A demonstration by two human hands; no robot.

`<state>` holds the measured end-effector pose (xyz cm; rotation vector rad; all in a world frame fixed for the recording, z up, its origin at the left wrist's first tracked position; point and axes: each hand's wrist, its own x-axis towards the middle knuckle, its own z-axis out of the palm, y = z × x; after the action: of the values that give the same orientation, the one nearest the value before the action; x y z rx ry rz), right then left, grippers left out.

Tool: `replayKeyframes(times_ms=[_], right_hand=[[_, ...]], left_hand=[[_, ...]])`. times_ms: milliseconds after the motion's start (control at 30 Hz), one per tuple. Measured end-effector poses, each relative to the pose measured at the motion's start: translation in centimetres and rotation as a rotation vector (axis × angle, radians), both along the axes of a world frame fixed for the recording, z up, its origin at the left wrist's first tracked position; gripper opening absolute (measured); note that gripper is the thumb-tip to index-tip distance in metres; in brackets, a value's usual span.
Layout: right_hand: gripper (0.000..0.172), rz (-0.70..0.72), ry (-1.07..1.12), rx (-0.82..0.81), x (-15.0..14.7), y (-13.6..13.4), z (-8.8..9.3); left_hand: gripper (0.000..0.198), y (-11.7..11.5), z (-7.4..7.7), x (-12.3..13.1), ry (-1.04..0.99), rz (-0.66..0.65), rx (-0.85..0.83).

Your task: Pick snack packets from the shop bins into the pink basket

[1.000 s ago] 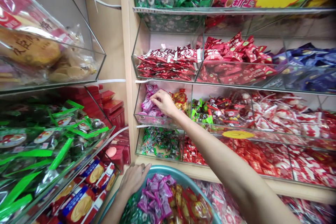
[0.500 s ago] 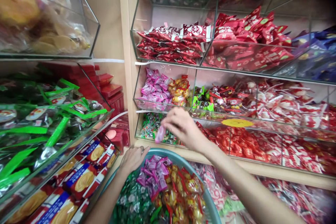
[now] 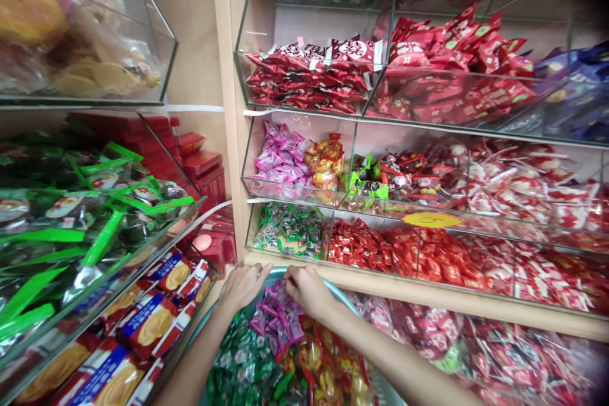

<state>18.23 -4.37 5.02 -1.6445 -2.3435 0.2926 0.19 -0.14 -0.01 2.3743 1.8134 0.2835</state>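
Observation:
A teal plastic basket [image 3: 343, 295] stands low in front of me, filled with wrapped candies. Inside it are green-wrapped candies [image 3: 242, 355] on the left, pink-wrapped candies [image 3: 276, 327] at the back, and gold-and-red-wrapped candies [image 3: 328, 371] on the right. My left hand [image 3: 243, 285] grips the basket's back-left rim, its index finger and thumb partly extended. Over the pink candies, at the back of the basket, my right hand [image 3: 307, 290] is closed with curled fingers. Whether a candy is still between those fingers is hidden.
Ahead, clear shelf bins hold pink candies [image 3: 283, 162], green-and-silver candies [image 3: 290, 228] and red candies [image 3: 361, 244]. A wooden shelf edge [image 3: 451, 301] runs behind the basket. Packaged biscuits [image 3: 147, 323] and green-trimmed packets [image 3: 99, 184] crowd the left side.
My right hand has moved down from in front of the shelf bins to the pink candies in the basket. The pink candy it held no longer shows. My left hand stays on the rim.

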Motion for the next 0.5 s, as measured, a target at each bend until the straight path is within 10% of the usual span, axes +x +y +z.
replayKeyframes(times_ms=[500], right_hand=[[0.02,-0.014,-0.118,-0.001,-2.1,-0.9,-3.2]], left_hand=[[0.072,-0.1,0.7,0.2,0.037,-0.019,-0.004]])
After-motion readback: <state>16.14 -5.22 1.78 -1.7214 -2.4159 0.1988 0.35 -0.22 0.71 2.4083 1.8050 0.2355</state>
